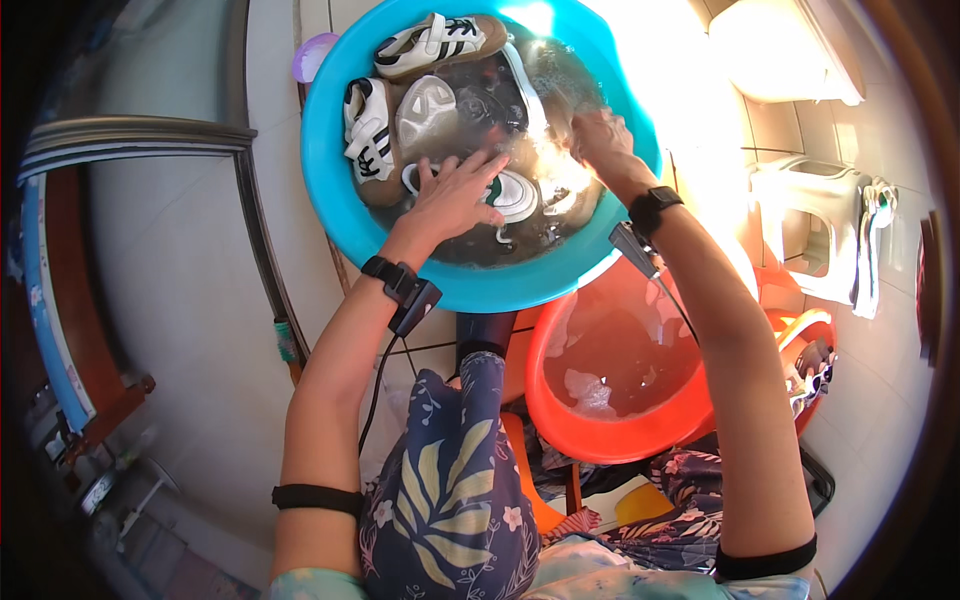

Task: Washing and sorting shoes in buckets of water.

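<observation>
A blue plastic basin (322, 161) of murky, sudsy water stands before me with several shoes in it. My left hand (455, 193) spreads its fingers over a white shoe (517, 196) with a green patch, partly under water. At the basin's right side my right hand (602, 141) dips into the water, its fingers blurred by glare; whether it grips something cannot be told. One white sneaker with black stripes (442, 45) leans at the far rim, another striped sneaker (367, 135) at the left wall. A pale shoe sole (425, 112) faces up between them.
Against the blue basin's near right side sits an orange-red basin (619, 439) of soapy water. Further right are a white plastic stool (806, 180), shoes hung on its edge, and an orange container (811, 322). A purple bowl (315, 57) is at the far left rim.
</observation>
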{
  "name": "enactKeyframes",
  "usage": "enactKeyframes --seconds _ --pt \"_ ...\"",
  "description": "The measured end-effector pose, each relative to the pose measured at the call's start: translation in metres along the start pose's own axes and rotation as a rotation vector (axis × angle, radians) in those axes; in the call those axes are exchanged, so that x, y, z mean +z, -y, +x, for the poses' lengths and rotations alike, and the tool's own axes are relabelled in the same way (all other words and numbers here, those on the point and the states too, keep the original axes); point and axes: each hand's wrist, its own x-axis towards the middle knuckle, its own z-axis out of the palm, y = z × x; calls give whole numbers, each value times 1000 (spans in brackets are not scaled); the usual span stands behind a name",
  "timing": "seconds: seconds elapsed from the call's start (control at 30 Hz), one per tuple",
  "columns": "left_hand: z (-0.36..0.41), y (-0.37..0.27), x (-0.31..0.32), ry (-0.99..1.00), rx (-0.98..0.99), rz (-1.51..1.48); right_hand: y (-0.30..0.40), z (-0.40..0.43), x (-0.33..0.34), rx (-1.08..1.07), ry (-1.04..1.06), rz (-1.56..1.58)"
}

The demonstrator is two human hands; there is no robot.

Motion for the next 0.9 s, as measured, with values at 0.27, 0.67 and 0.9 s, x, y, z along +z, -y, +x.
enactKeyframes --seconds 0.27,0.67,0.9 --pt "-15 4 2 -239 54 231 15 -67 -5 -593 -196 -67" --pt "-44 15 -24 -308 85 150 45 -97 12 -738 276 457" --pt "-51 1 -40 74 63 134 37 -73 18 -807 821 338"
